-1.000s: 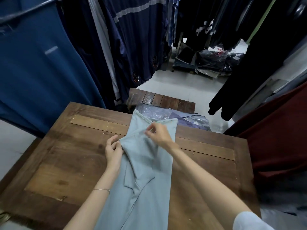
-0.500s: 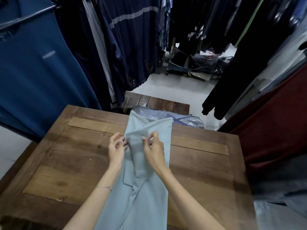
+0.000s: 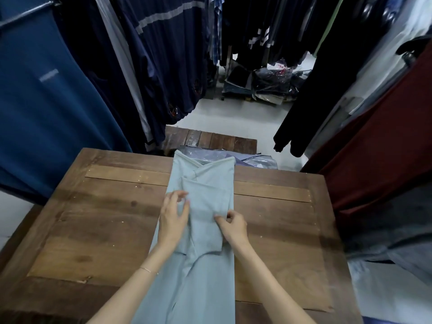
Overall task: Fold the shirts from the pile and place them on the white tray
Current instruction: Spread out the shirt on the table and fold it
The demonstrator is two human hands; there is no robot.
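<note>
Lying lengthwise near-to-far down the table (image 3: 112, 220), the shirt (image 3: 205, 272) sits between both hands. The left hand (image 3: 171, 220) rests with fingers loosely spread on its left edge; the right hand (image 3: 233, 226) pinches the folded sleeve flap at mid-length, equally near.

I am standing in a clothing shop or its stockroom. Racks of hanging garments crowd me on every side: a blue shirt (image 3: 46, 108) on my left, navy striped tops (image 3: 168, 54) beside it, black clothes (image 3: 311, 94) and a dark red garment (image 3: 378, 148) on my right. Ahead, on the pale floor (image 3: 233, 118), lies a heap of plastic-wrapped stock (image 3: 264, 87). More bagged garments (image 3: 254, 161) sit just past my worn wooden surface (image 3: 93, 218).
</note>
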